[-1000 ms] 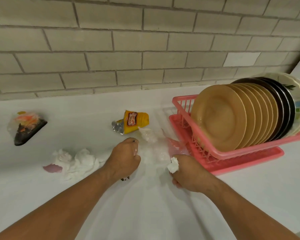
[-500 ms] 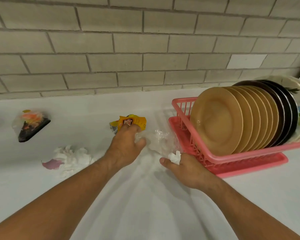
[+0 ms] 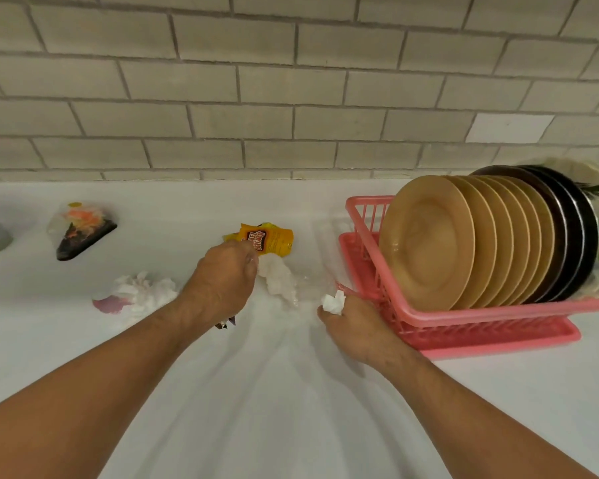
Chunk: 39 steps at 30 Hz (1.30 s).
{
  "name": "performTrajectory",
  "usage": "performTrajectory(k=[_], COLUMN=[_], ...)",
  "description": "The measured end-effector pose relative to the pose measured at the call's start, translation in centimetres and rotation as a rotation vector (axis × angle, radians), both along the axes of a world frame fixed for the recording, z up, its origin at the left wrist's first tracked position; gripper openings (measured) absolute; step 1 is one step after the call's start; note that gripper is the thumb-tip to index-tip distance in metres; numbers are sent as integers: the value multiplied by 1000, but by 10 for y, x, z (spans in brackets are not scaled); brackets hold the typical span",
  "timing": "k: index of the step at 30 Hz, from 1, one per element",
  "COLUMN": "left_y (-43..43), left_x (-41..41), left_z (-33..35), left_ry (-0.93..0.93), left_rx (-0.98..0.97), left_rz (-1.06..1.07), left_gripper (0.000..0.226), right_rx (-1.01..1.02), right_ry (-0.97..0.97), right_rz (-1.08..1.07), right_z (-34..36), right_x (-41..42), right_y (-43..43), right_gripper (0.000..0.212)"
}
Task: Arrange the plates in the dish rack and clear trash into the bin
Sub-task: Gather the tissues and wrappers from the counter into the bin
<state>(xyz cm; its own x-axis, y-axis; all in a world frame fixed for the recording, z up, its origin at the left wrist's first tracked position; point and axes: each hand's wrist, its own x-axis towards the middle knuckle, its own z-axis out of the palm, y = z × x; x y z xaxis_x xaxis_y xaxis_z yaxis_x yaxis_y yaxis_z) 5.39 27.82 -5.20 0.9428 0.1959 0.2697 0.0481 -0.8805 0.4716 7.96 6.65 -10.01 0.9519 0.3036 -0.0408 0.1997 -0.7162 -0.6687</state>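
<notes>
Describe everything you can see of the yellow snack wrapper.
The yellow snack wrapper is crumpled, glossy film, yellow-orange with a red-brown logo patch. It lies on the white counter, left of the pink dish rack. The left hand grips its near corner with curled fingers, and a crumpled white wad sits just in front.

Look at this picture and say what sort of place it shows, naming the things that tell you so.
Most likely a home kitchen counter. A pink dish rack holds a row of upright plates, a tiled wall rises behind the white counter, and a snack wrapper and crumpled tissue lie about.
</notes>
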Motion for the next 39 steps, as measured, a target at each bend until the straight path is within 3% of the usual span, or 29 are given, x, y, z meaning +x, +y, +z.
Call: performTrajectory(k=[3, 8, 11, 13, 19, 24, 26, 29, 33, 35, 37, 39], left_y=[3, 7, 3, 1, -1, -13, -24, -48, -95, -125, -159, -195], left_x=[-13, -29, -39, -48, -80, -105, -114, -123, -137, -145, -153, -160], left_z=[0, -4, -7, -10, -32, -45, -47, -45, -38, -35, -34, -36], left_ry=[-49, -63, 13, 13, -63, 46, 55, 1, 16, 91, 226, 371], left_rx=[4, -40, -30, -96, -415, -688, -650, -451, -403, -452, -524, -602], left_rz=[46, 29, 28, 10, 57, 29, -4, -50, -94, -140, -196, -270], left_gripper=[19, 14, 47, 59, 58, 22, 25, 50, 70, 63, 43, 50], right_rx=[-13, -26, 3, -13, 15, -20, -24, 2, 42, 53, 61, 65], right_ry=[18, 138, 126, 98, 136, 124, 128, 155, 155, 150, 173, 193], right_rz=[-34, -17, -16, -55, -116, -37, -24, -32, -60, -85, -115, -158], right_z=[-1, 1, 5, 9, 7, -14, -17, -17, -14, -16, -22, -30], right_x=[-1, -21, -39, -51, -91, -127, -138, -150, -165, -175, -184, -193], right_y=[3, 5, 4, 4, 12, 1, -12, -39, -83, -111, -144, -183], right_gripper=[34, 49, 81, 88, 54, 28, 28, 27, 29, 41, 44, 42])
